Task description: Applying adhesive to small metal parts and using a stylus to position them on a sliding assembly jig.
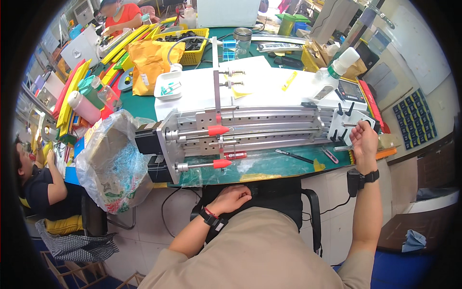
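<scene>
My right hand is closed at the right end of a long metal linear-motion machine. Its fingertips pinch a short thin metal rod against a white end plate, from which several black handles stick out. My left hand rests on my lap below the table edge, fingers curled in, with nothing visible in it. On the machine's left end sit two black motors. Red pointed caps cover the ends of two of its shafts.
Along the green table's front lie a black-handled knife and a pink cutter. A plastic-lined waste bin stands left. Behind are a white tray, a white bottle and a yellow basket. Two people sit at the left.
</scene>
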The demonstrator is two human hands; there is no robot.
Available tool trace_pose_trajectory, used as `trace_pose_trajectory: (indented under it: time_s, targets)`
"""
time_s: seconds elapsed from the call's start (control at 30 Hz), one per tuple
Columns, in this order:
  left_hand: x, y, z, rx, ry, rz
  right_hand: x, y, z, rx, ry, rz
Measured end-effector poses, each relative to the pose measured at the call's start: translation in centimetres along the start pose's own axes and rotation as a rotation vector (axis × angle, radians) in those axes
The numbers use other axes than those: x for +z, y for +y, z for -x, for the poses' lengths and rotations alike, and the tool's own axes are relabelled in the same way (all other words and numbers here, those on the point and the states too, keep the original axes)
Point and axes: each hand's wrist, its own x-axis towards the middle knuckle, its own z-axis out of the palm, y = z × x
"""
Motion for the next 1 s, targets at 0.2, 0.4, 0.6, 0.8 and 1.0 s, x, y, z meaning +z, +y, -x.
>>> trace_pose_trajectory:
  time_s: [0.2,0.4,0.6,0.8,1.0]
  targets:
    - [-1.0,0.7,0.4,-0.058,-0.026,0.0,2.1,4.1,2.1,0.058,-0.01,-0.36]
    - [-0.9,1.1,0.5,-0.037,-0.064,0.066,6.2,4.9,7.6,0.193,-0.043,-0.653]
    - [-2.0,5.3,0.4,0.026,-0.132,0.189,5.5,5.7,8.5,0.129,-0.07,-0.514]
    - [-5.4,11.0,-2.4,0.435,-0.187,0.088,5.5,5.1,7.9,0.117,-0.047,-0.458]
    - [-9.2,19.1,-3.9,0.659,0.277,-0.327,6.0,5.7,7.6,0.366,-0.253,-0.632]
